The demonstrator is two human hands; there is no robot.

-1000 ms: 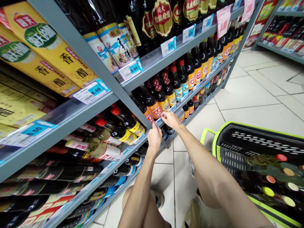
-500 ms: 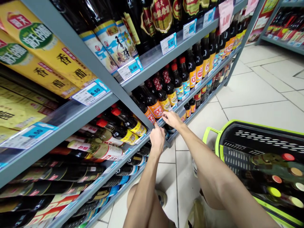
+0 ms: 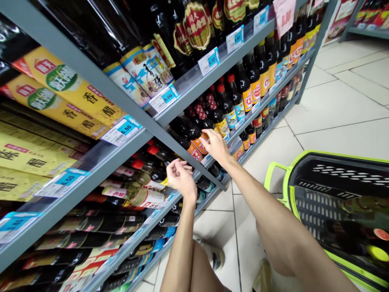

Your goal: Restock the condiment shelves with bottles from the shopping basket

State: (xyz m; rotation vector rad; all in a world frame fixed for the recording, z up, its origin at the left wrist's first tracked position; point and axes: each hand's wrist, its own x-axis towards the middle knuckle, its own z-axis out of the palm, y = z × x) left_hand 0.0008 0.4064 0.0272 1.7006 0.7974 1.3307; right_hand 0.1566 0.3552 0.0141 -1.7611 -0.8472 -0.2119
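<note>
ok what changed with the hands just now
The left hand let go of the shelf edge and drew back, fingers loosely curled. The right hand moved up off the edge to the orange-label bottles. The basket stayed on the floor, bottles still inside.

The head-worn camera looks forward and down, close over the left hand (image 3: 180, 176), right hand (image 3: 215, 146) and store shelving (image 3: 51, 215).

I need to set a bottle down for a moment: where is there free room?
Bare floor tiles lie between the shelves and the green basket. Inside the basket, the black mesh is free beside the bottles. The shelves are crowded with tightly packed bottles.
</note>
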